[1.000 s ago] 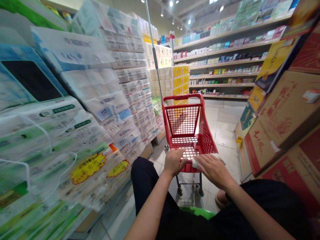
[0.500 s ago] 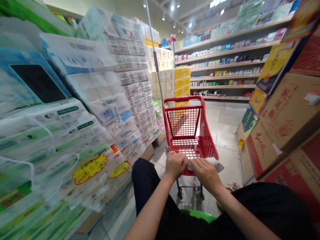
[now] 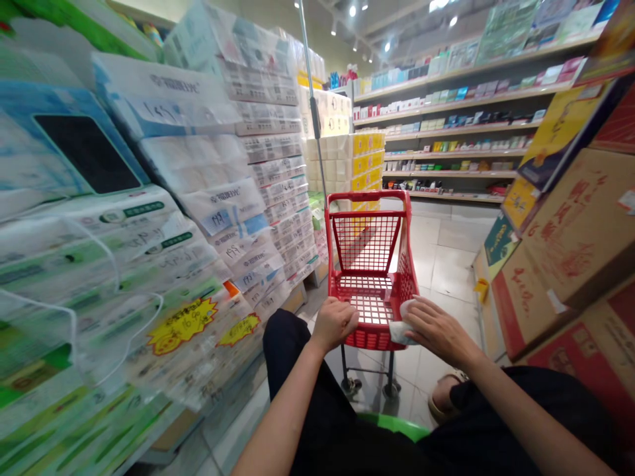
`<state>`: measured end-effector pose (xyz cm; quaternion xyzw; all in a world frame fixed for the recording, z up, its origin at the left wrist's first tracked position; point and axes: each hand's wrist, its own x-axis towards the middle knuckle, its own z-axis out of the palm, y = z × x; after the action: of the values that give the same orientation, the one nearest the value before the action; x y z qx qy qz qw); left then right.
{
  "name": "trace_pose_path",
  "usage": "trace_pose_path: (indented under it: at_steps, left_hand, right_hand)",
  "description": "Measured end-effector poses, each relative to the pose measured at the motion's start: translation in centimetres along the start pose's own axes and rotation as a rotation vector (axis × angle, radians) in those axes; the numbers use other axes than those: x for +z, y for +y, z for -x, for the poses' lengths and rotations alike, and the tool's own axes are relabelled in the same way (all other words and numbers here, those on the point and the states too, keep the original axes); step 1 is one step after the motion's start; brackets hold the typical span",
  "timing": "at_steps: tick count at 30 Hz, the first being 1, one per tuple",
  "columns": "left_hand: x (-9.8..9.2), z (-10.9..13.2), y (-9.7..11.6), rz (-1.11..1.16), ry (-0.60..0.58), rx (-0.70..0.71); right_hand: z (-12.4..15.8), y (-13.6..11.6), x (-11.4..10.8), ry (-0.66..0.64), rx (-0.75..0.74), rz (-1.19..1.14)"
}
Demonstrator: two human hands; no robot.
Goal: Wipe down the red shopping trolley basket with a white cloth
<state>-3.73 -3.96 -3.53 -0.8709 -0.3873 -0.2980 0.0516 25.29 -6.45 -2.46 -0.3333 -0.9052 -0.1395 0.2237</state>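
A small red shopping cart with a grid basket stands upright between my knees. My left hand is closed on the left part of its near rim. At the right near corner, my right hand presses a white cloth or tissue against the red plastic, its fingers bent over it. Part of the cloth is hidden under the fingers. A thin metal pole rises at the cart's left side.
Stacks of wrapped tissue packs line the left, with a phone and white cable on them. Cardboard boxes are piled on the right. Stocked shelves fill the back. A green seat edge shows beneath me.
My right hand has moved right with the cloth, from the middle of the near rim to its right corner. My left hand has shifted slightly left and down. The cart has turned slightly.
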Motion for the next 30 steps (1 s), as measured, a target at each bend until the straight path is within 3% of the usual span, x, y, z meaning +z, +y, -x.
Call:
trace_pose_path:
  at_steps: [5, 12, 14, 17, 23, 27, 30]
  left_hand:
    - [-0.5, -0.1, -1.7, 0.027, 0.006, -0.024]
    - [-2.6, 0.0, -4.2, 0.02, 0.028, -0.144]
    - [-2.8, -0.1, -4.1, 0.007, 0.03, -0.176]
    - [-2.5, -0.2, -2.2, -0.003, 0.024, -0.213]
    - [-0.8, 0.7, 2.5, 0.047, 0.004, -0.188]
    - [-0.8, 0.9, 2.6, 0.085, -0.03, -0.16]
    - [-0.8, 0.6, 2.4, 0.085, -0.046, -0.142]
  right_hand:
    - [-1.7, -1.9, 1.8, 0.059, 0.08, 0.028]
    - [-4.4, -7.8, 2.2, 0.028, 0.177, 0.131]
    - [-5.1, -9.2, 2.3, 0.02, 0.198, 0.155]
    - [-5.9, -10.4, 2.7, 0.006, 0.194, 0.165]
    - [-5.9, -8.9, 2.2, -0.008, 0.048, 0.066]
    - [-5.0, -5.5, 1.0, -0.073, -0.054, -0.04]
    - [-4.4, -2.0, 0.6, -0.071, 0.001, -0.083]
